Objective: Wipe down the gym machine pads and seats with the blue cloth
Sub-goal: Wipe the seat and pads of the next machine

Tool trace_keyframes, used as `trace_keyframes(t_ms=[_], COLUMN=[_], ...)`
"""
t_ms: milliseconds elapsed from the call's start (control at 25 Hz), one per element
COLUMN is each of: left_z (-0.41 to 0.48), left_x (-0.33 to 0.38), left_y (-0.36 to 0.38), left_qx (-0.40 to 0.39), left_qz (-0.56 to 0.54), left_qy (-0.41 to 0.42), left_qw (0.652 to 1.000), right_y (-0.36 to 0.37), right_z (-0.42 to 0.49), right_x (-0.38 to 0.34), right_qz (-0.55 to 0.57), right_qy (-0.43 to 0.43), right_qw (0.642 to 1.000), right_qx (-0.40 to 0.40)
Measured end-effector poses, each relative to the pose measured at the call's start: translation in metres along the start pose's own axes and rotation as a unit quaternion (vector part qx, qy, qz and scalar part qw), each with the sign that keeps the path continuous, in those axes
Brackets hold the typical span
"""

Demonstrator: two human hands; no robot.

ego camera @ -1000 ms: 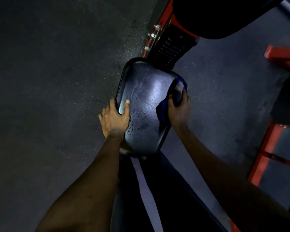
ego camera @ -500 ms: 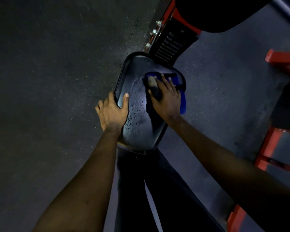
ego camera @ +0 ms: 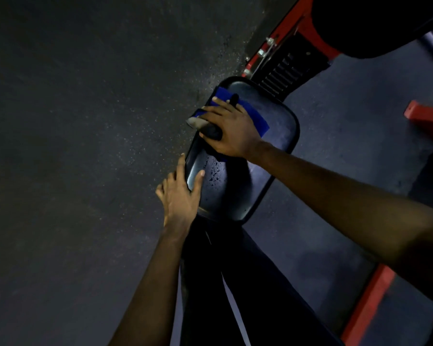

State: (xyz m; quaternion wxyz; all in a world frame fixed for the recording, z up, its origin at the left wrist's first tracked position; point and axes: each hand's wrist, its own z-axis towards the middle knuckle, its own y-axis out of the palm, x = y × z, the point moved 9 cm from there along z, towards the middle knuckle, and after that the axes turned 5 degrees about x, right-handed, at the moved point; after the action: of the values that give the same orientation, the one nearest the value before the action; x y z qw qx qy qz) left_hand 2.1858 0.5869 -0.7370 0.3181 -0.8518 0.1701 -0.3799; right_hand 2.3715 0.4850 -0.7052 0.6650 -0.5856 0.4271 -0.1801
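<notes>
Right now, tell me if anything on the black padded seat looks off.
Dark liquid droplets speckle the black padded seat near the left hand; the blue cloth under the right hand lies farther up. Nothing else stands out.

Glossy black rounded-rectangle vinyl seat pad [ego camera: 238, 193], droplets beaded toward its 7 o'clock side; blue cloth [ego camera: 256, 118] spread over its 11 o'clock corner.

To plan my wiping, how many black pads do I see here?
2: the seat pad under the blue cloth, and a larger pad at the top right, cut by the picture's edge. More may hide in the dark.
</notes>
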Motion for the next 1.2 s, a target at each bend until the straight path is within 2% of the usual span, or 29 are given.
trace_keyframes(t_ms=[80,240,320,440,480,560,720,800,880,1000,1200], left_z=[0.003,0.004,0.007,0.009,0.009,0.007,0.010,0.009,0.008,0.006,0.006], left_x=[0.000,-0.005,-0.006,-0.005,-0.005,-0.005,-0.006,-0.007,-0.006,-0.004,-0.003], left_y=[0.002,0.006,0.007,0.007,0.006,0.005,0.005,0.006,0.006,0.004,0.003], left_qx=[-0.001,-0.014,-0.015,-0.010,-0.008,-0.012,-0.011,-0.013,-0.007,0.001,0.015], left_qz=[-0.014,-0.025,-0.023,-0.017,-0.018,-0.019,-0.009,-0.014,-0.020,-0.019,-0.002], left_qy=[0.002,0.001,0.004,0.010,0.008,0.005,0.017,0.014,0.011,0.009,0.000], left_qw=[1.000,1.000,1.000,1.000,1.000,1.000,1.000,1.000,1.000,1.000,1.000], right_y=[-0.008,-0.008,0.002,-0.001,-0.005,-0.014,-0.024,-0.019,-0.016,-0.028,-0.032], right_z=[0.010,0.019,0.011,0.005,0.010,0.016,-0.052,-0.103,-0.127,-0.118,-0.131], right_x=[0.014,0.023,0.003,-0.002,0.009,0.033,0.055,0.063,0.075,0.104,0.123], right_qz=[-0.003,-0.021,-0.014,-0.004,-0.005,0.007,0.033,0.050,0.053,0.068,0.133], right_qy=[0.014,0.192,0.176,0.052,0.048,0.122,0.294,0.353,0.378,0.400,0.484], right_qw=[1.000,0.981,0.984,0.998,0.999,0.992,0.947,0.927,0.919,0.906,0.845], right_qx=[0.002,0.028,0.003,-0.030,-0.021,0.013,0.122,0.114,0.098,0.125,0.186])
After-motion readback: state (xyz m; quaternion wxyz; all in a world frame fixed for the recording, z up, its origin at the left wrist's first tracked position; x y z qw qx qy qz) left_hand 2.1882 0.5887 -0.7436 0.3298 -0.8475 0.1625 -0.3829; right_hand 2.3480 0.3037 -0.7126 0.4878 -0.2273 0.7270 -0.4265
